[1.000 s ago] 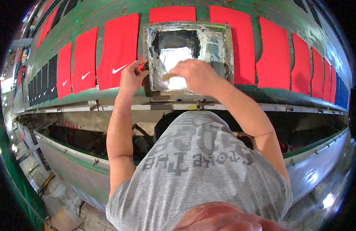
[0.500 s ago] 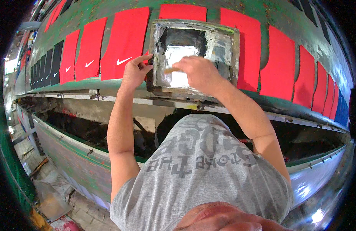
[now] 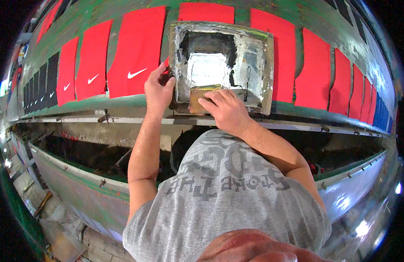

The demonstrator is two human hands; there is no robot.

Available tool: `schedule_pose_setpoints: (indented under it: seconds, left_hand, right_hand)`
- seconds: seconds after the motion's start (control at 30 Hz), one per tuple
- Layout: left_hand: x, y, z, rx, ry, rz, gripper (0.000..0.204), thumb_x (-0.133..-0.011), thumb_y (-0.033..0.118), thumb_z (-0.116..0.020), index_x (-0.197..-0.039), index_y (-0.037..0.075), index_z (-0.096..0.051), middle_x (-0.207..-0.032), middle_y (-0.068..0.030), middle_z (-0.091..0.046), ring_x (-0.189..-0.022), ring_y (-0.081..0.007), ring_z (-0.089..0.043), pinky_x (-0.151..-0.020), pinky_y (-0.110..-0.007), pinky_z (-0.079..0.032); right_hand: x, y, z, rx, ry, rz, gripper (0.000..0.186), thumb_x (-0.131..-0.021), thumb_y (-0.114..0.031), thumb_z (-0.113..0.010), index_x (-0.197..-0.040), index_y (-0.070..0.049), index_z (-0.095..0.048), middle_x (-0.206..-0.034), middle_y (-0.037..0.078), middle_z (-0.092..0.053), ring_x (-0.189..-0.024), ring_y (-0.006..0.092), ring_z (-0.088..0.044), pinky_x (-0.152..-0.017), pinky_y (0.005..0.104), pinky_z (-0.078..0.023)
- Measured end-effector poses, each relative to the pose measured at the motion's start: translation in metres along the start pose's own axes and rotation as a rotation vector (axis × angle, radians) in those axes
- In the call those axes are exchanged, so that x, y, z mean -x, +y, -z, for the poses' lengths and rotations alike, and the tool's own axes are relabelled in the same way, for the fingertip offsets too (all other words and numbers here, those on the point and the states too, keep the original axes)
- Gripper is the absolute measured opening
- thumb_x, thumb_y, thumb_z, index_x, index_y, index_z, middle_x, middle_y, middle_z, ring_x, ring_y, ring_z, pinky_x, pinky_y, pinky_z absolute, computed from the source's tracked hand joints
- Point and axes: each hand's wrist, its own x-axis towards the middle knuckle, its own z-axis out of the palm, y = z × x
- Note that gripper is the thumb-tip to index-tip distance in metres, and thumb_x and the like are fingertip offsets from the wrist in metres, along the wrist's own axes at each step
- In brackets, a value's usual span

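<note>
Screen-printing frame (image 3: 268, 65): worn, paint-crusted rim, black and grey smears, bright white ink patch (image 3: 208, 67) inside; sits on green table (image 3: 242, 15). Tan flat squeegee (image 3: 197, 102) at frame's near side, pinched in right hand's (image 3: 228, 109) fingers. Left hand (image 3: 160, 89) at frame's left rim, thumb and forefinger parted; can't tell if gripping. Red fabric panels (image 3: 134, 52) left of frame bear white curved logos; grey T-shirt (image 3: 228, 205) nearer than frame, dark lettering.

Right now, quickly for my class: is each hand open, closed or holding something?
Left hand: open, thumb and forefinger apart, at the left edge of the screen frame.
Right hand: closed on a flat tan blade.
</note>
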Motion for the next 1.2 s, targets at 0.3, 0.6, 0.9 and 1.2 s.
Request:
schedule_pose_setpoints:
  seconds: [0.3,0.6,0.9,1.2]
  left_hand:
    - [0.015,-0.015,-0.024,-0.093,0.082,-0.173,0.061,-0.088,0.006,-0.084,-0.145,-0.004,-0.066,-0.134,-0.0247,-0.071,-0.126,-0.041,-0.07,-0.11,-0.048,-0.056]
    - [0.016,-0.009,-0.029,0.009,0.061,-0.228,0.062,-0.085,-0.003,-0.077,-0.146,0.0,-0.062,-0.135,-0.0233,-0.068,-0.127,-0.0408,-0.064,-0.112,-0.051,-0.052]
    - [0.022,-0.002,-0.026,0.009,0.096,-0.321,0.048,-0.082,-0.009,-0.073,-0.127,0.009,-0.072,-0.139,-0.0274,-0.066,-0.128,-0.0463,-0.06,-0.108,-0.055,-0.049]
    - [0.029,0.001,-0.016,0.09,0.123,-0.434,0.041,-0.082,-0.012,-0.074,-0.118,0.007,-0.075,-0.136,-0.0299,-0.063,-0.13,-0.0462,-0.06,-0.109,-0.052,-0.048]
  right_hand:
    - [-0.047,0.036,0.04,-0.058,0.014,-0.065,0.056,-0.093,-0.034,-0.086,-0.139,-0.005,-0.073,-0.14,0.015,-0.072,-0.135,0.0386,-0.063,-0.117,0.0536,-0.051]
    - [-0.235,0.187,0.028,-0.068,-0.321,-0.369,0.074,-0.115,-0.064,-0.048,-0.146,-0.001,-0.072,-0.152,0.025,-0.07,-0.141,0.0448,-0.064,-0.121,0.0531,-0.049]
    - [-0.277,0.216,0.035,-0.204,-0.635,-0.599,0.1,-0.108,-0.087,-0.038,-0.155,-0.004,-0.068,-0.154,0.023,-0.069,-0.143,0.0344,-0.063,-0.126,0.0491,-0.043]
    - [-0.286,0.229,0.035,-0.314,-0.688,-0.81,0.106,-0.101,-0.094,-0.045,-0.164,-0.011,-0.062,-0.148,0.014,-0.071,-0.134,0.0228,-0.063,-0.121,0.0415,-0.045]
